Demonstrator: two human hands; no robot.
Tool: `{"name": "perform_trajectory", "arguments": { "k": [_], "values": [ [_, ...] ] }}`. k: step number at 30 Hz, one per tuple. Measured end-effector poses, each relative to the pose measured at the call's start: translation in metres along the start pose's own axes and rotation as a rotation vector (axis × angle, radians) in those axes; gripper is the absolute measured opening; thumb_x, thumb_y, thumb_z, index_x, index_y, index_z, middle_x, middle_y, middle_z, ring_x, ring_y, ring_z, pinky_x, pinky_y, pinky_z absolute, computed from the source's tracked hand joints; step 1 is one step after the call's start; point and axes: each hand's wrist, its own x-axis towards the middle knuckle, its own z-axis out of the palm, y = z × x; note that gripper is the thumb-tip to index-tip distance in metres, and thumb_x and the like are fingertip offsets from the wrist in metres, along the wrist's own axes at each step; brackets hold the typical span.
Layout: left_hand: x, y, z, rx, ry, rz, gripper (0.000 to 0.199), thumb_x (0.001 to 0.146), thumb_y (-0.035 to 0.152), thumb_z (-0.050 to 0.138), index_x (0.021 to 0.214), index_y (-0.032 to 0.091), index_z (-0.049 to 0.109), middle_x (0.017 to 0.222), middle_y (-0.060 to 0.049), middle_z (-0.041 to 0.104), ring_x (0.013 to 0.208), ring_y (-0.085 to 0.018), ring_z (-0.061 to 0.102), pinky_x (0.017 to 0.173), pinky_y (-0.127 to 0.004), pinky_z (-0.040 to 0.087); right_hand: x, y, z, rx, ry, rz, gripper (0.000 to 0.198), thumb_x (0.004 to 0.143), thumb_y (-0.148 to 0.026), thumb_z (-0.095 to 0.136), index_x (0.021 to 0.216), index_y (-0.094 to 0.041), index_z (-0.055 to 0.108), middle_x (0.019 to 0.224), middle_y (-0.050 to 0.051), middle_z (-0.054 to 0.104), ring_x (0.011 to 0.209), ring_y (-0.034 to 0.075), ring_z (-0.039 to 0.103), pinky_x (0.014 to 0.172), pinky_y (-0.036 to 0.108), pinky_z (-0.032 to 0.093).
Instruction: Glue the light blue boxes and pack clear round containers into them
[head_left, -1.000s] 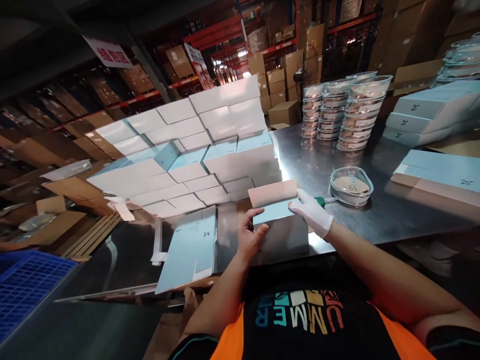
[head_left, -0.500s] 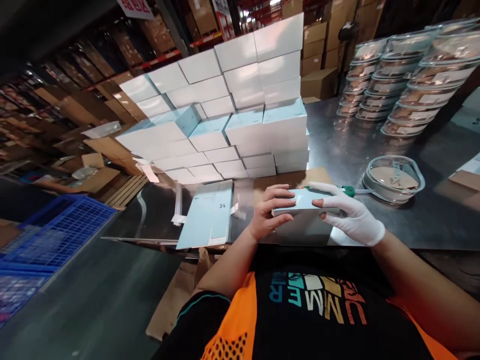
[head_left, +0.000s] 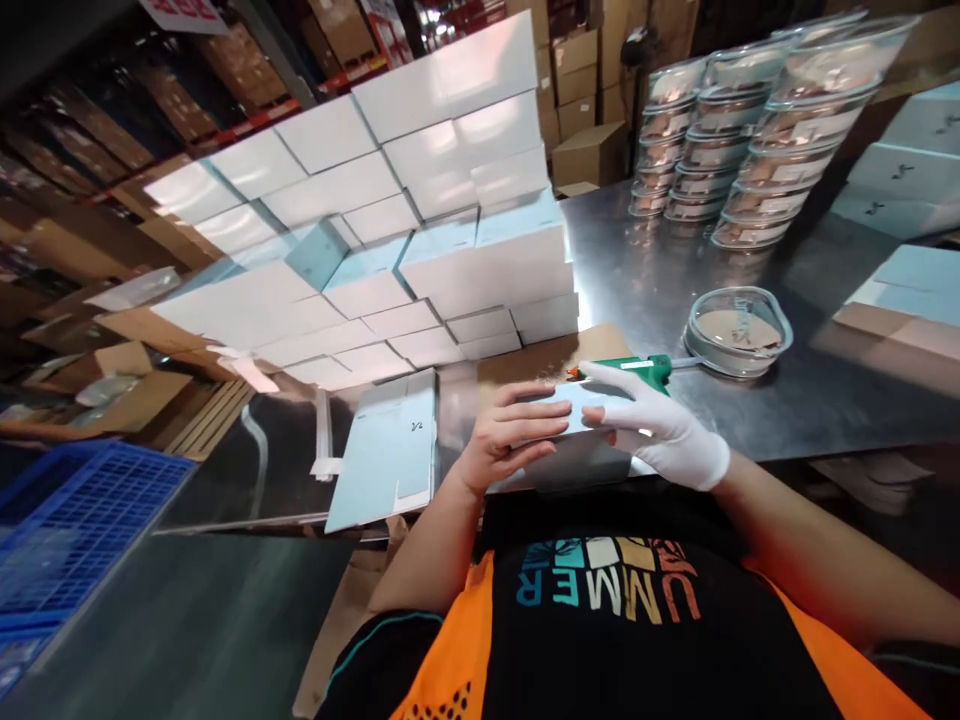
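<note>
A small light-blue box [head_left: 577, 408] stands at the table's front edge, close to my body. My bare left hand [head_left: 517, 435] lies along its left end, fingers over the top. On the other end my right hand [head_left: 656, 420], in a white glove with some fingertips bare, grips the box with thumb and fingers. The front of the box is in shadow. Just behind it lies a green glue gun [head_left: 630, 368] with an orange tip, partly covered by the gloved hand. A flattened light-blue carton [head_left: 386, 450] with handwriting on it is left of my left hand.
White and light-blue boxes [head_left: 465, 270] form a tall wall at the back of the metal table [head_left: 600, 235]. One round clear-lidded container [head_left: 739, 335] sits to the right, before tall stacks of similar containers [head_left: 780, 150]. More boxes [head_left: 907, 190] are far right; a blue crate [head_left: 90, 520] is lower left.
The view has swung to the right, so the table's things appear farther left and more of the glue gun shows. Both hands stay on the light-blue box.
</note>
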Motion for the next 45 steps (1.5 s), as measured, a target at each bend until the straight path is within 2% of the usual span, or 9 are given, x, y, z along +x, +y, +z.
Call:
{"name": "perform_trajectory", "arguments": {
  "k": [5,9,14,19,23,29,34,39,45],
  "values": [
    [-0.005,0.004,0.003,-0.042,0.007,-0.032,0.04,0.103,0.024,0.073,0.143,0.027,0.073,0.13,-0.012,0.082,0.141,-0.029,0.066,0.114,-0.051,0.058,-0.023,0.019,0.024,0.132,0.114,0.332,0.125,0.082,-0.053,0.089,0.178,-0.018,0.017,0.16,0.023,0.056,0.137,0.032,0.067,0.118,0.046,0.054],
    [-0.019,0.005,0.017,-0.041,0.163,-0.196,0.066,0.093,0.045,0.085,0.154,0.035,0.063,0.157,-0.013,0.066,0.157,-0.035,0.05,0.127,-0.058,0.043,-0.037,0.029,0.036,0.138,0.091,0.411,0.104,0.077,-0.049,0.089,0.165,-0.014,0.045,0.142,0.021,0.069,0.121,0.033,0.073,0.11,0.047,0.059],
    [-0.051,0.007,0.059,-0.424,0.605,-0.936,0.138,0.053,0.076,0.099,0.168,0.03,0.038,0.17,-0.023,0.047,0.15,-0.044,0.055,0.119,-0.056,0.049,-0.021,0.03,0.026,0.097,0.413,0.576,0.082,0.082,-0.067,0.081,0.144,-0.018,0.06,0.127,0.018,0.077,0.115,0.035,0.076,0.101,0.049,0.064],
    [-0.057,0.011,0.08,-1.004,0.723,-1.234,0.092,0.055,0.056,0.105,0.131,0.016,0.071,0.123,-0.017,0.079,0.122,-0.038,0.074,0.111,-0.051,0.056,0.001,0.014,0.02,0.142,0.247,0.369,0.099,0.085,-0.075,0.077,0.162,-0.022,0.047,0.151,0.022,0.066,0.136,0.038,0.068,0.113,0.05,0.059],
    [-0.019,-0.01,0.017,-0.92,1.029,-1.183,0.072,0.06,0.047,0.103,0.118,0.02,0.072,0.112,-0.008,0.081,0.096,-0.026,0.078,0.087,-0.039,0.065,-0.019,0.036,0.038,0.088,-0.045,0.394,0.101,0.095,-0.066,0.066,0.175,-0.019,0.026,0.169,0.025,0.048,0.149,0.037,0.059,0.121,0.055,0.052],
    [0.077,-0.068,-0.151,-0.657,1.231,-1.071,0.057,0.106,0.066,0.055,0.132,0.016,0.062,0.09,-0.006,0.071,0.074,-0.016,0.074,0.073,-0.028,0.068,-0.046,0.098,0.069,-0.09,-0.177,0.427,0.078,0.091,-0.047,0.061,0.163,-0.018,0.051,0.16,0.023,0.06,0.146,0.036,0.062,0.122,0.056,0.051],
    [0.071,-0.086,-0.169,-0.223,1.081,-1.255,0.057,0.111,0.062,0.046,0.138,0.012,0.051,0.1,-0.011,0.069,0.091,-0.017,0.078,0.079,-0.023,0.066,-0.046,0.102,0.068,-0.127,-0.188,0.411,0.07,0.09,-0.043,0.059,0.154,-0.016,0.059,0.158,0.023,0.062,0.147,0.036,0.061,0.125,0.055,0.048],
    [-0.016,-0.06,-0.136,0.188,0.769,-1.442,0.055,0.098,0.048,0.073,0.137,0.015,0.052,0.132,-0.021,0.071,0.127,-0.029,0.072,0.102,-0.039,0.061,-0.045,0.089,0.065,-0.073,-0.136,0.404,0.055,0.091,-0.043,0.059,0.14,-0.019,0.068,0.146,0.02,0.071,0.136,0.034,0.069,0.119,0.053,0.055],
    [-0.114,-0.013,-0.163,0.693,0.331,-1.864,0.071,0.057,0.037,0.1,0.113,0.011,0.066,0.144,-0.039,0.064,0.149,-0.059,0.049,0.117,-0.064,0.043,-0.041,0.085,0.066,-0.073,-0.133,0.417,0.053,0.089,-0.041,0.058,0.137,-0.019,0.069,0.137,0.018,0.075,0.126,0.034,0.074,0.113,0.055,0.059]
  ]
}}
